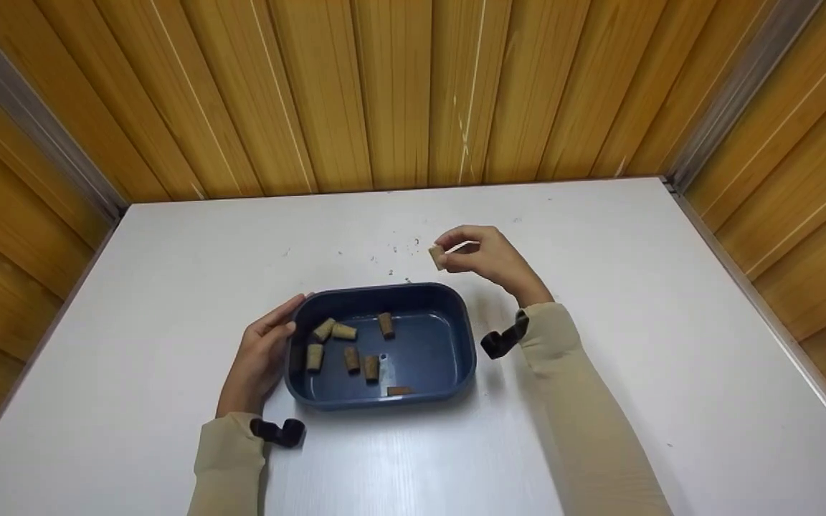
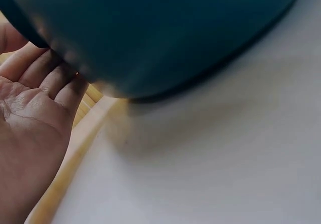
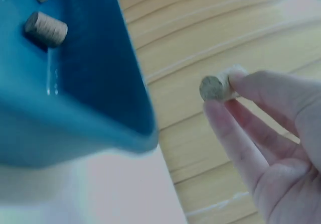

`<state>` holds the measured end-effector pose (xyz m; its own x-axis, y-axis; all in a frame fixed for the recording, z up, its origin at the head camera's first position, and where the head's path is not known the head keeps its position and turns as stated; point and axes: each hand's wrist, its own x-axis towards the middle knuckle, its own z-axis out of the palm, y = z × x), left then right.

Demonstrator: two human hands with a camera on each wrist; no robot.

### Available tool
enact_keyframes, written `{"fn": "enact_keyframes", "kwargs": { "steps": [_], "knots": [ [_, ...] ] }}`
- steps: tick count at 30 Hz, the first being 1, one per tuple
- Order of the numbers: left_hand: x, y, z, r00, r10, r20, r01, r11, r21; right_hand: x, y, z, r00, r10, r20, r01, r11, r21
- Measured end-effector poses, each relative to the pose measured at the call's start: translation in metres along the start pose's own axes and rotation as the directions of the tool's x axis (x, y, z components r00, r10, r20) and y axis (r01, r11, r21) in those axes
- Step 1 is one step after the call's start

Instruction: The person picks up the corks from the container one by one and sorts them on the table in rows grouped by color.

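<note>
A blue plastic tub (image 1: 413, 401) is on the white table, with several tapered corks inside, among them a cork (image 1: 386, 325) near its far wall. My left hand (image 1: 259, 358) grips the tub's left side, thumb at the rim and fingers along the outer wall. In the left wrist view the fingers (image 2: 55, 78) lie against the tub's outside. Beyond the tub's far right corner, my right hand (image 1: 492, 258) pinches one cork (image 1: 437, 257) between thumb and fingertips, above the table. The right wrist view shows this cork's round end (image 3: 211, 88).
Small dark crumbs (image 1: 391, 272) are scattered on the white table (image 1: 169, 322) behind the tub. Wood-patterned panels (image 1: 384, 93) stand at the back and both sides. A black wrist camera (image 1: 502, 340) sits on each wrist, the right one close to the tub's right wall.
</note>
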<state>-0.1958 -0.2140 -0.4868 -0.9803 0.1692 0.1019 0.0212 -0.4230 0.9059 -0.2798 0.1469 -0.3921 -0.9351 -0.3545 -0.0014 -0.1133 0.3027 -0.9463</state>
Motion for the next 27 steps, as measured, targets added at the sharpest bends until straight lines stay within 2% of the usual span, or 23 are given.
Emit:
{"fn": "enact_keyframes", "kwargs": {
  "steps": [7,14,18,23,27],
  "knots": [
    [0.001,0.0,-0.001,1.0,-0.005,-0.006,0.005,1.0,0.017,-0.002,0.024,-0.011,0.992,0.082,-0.095,-0.077,0.995,0.06],
    [0.002,-0.001,-0.001,1.0,0.0,0.02,0.0,1.0,-0.001,-0.004,0.047,-0.02,0.979,0.139,-0.147,-0.134,0.99,0.048],
    [0.002,-0.001,-0.001,1.0,0.008,0.021,-0.008,1.0,0.001,-0.008,0.055,-0.023,0.976,0.143,-0.163,-0.138,0.99,0.043],
    [0.003,-0.001,-0.001,1.0,0.016,0.014,-0.017,1.0,0.013,-0.01,0.061,-0.026,0.973,0.14,-0.183,-0.144,0.99,-0.01],
    [0.004,-0.001,-0.001,1.0,0.023,0.012,-0.024,0.999,0.024,-0.01,0.064,-0.029,0.965,0.161,-0.207,-0.181,0.98,-0.079]
  ]
}}
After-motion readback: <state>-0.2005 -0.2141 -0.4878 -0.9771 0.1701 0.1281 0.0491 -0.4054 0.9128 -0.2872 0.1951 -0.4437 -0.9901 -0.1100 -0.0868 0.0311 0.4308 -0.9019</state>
